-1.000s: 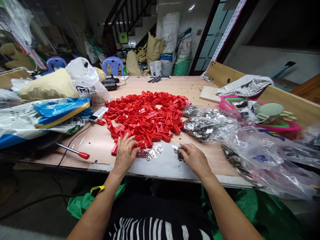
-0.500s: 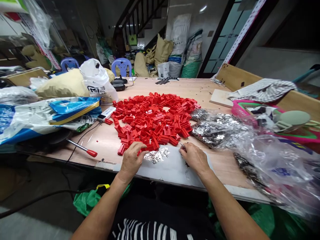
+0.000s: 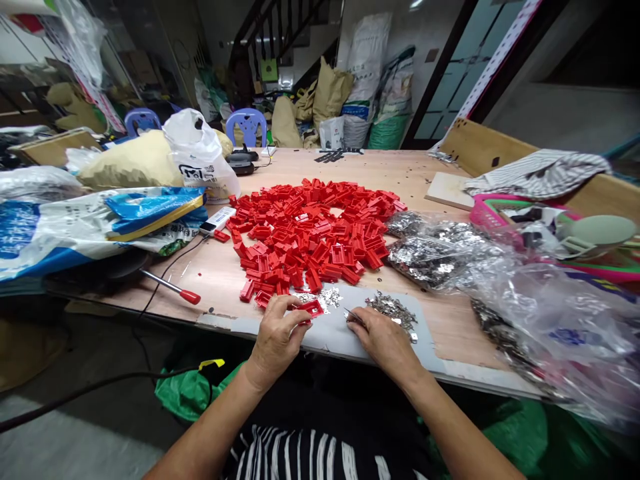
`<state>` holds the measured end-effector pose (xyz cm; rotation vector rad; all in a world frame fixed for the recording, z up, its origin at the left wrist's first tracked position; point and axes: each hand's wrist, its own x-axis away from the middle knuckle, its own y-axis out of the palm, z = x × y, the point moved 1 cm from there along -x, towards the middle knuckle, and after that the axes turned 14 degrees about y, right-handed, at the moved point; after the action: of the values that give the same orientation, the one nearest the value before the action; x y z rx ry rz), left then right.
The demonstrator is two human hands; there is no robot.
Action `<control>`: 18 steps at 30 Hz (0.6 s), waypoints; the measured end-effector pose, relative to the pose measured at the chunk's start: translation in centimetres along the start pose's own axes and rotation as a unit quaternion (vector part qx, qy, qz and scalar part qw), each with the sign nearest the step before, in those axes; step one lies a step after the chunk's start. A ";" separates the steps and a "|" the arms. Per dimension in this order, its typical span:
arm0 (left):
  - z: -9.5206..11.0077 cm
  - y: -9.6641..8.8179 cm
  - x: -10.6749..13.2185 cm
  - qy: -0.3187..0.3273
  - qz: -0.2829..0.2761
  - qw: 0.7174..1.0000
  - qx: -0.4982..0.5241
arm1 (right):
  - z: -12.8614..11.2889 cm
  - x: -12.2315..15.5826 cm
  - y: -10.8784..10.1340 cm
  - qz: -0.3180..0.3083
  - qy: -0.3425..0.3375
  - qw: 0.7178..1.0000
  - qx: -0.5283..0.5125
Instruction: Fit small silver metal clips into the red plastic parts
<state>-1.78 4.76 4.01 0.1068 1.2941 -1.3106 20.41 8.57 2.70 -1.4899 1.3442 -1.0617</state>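
My left hand [image 3: 278, 337] pinches a red plastic part [image 3: 310, 308] at the near edge of the table, just in front of the big pile of red plastic parts [image 3: 313, 233]. My right hand [image 3: 381, 340] is closed on a thin metal tool [image 3: 351, 315] whose tip points left toward the red part. Small shiny metal pieces [image 3: 393, 308] lie loose on the grey mat [image 3: 335, 333] beside my right hand, with a second small heap [image 3: 325, 297] by the red part.
Clear plastic bags of metal pieces [image 3: 440, 250] lie to the right. A red-handled screwdriver [image 3: 173, 289], a cable and blue-white sacks [image 3: 100, 223] are at the left. A pink basket [image 3: 505, 213] and a wooden board stand at the right. Sacks and blue chairs sit beyond the table.
My left hand has lifted one red part out of the pile and drawn it toward me. My right hand moved left and nearer, bringing the tool tip close to the part.
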 end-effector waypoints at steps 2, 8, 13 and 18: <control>0.4 0.1 0.1 -0.011 -0.003 0.999 0.038 | 0.0 0.1 0.0 0.007 -0.005 1.000 -0.008; 1.2 0.8 0.6 -0.112 0.018 0.980 0.161 | -0.3 1.0 -0.9 0.006 -0.002 0.982 -0.189; 1.7 1.2 0.6 -0.034 -0.001 0.994 0.102 | -1.2 2.2 -1.6 -0.049 0.006 0.929 -0.367; 2.4 1.5 0.5 -0.039 -0.003 0.991 0.125 | -2.4 3.5 -1.5 -0.097 0.003 0.898 -0.429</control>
<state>0.69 3.35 3.67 0.2260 1.0609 -1.4639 18.72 5.09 4.96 -2.2895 1.8172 -0.5775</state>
